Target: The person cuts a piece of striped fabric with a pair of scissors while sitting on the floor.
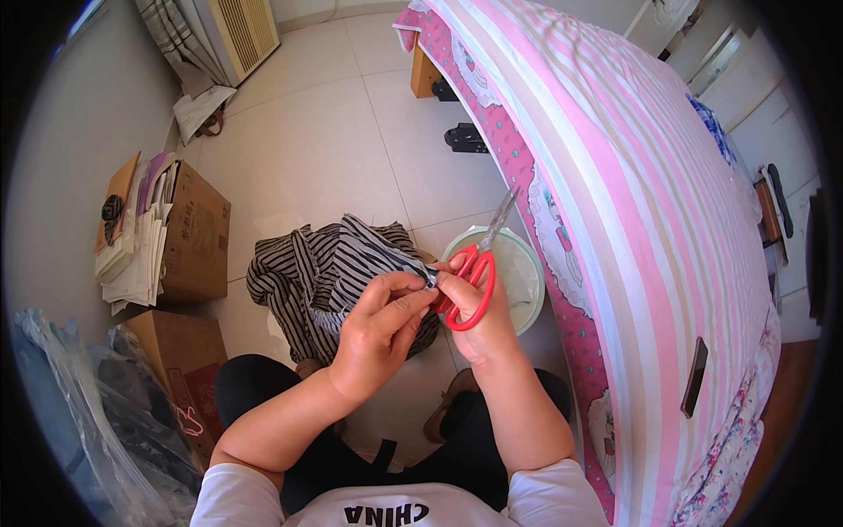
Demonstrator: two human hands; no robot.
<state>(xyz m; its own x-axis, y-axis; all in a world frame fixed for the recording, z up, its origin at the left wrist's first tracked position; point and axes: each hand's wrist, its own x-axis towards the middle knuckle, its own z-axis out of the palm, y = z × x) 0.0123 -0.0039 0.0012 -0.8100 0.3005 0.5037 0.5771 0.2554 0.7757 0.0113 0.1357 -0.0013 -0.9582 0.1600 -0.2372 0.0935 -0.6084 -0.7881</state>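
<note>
Red-handled scissors [473, 286] hang in my right hand [477, 306], their blades together and pointing up and away from me. My right thumb and fingertips also pinch the edge of a black-and-grey striped cloth [369, 253]. Close against them, the fingertips of my left hand [385, 323] grip the same gathered edge, where a small whitish bit shows. The rest of the striped cloth lies bunched in front of my knees. Behind the scissors stands a round bin with a pale green rim [541, 283] and a light liner.
A bed with a striped pink sheet [612, 165] runs along the right, with a phone [695, 377] on it. At the left are a cardboard box [197, 237] with papers, another carton [174, 336] and plastic-wrapped things [99, 421]. A tan-and-white unit [247, 39] stands far back.
</note>
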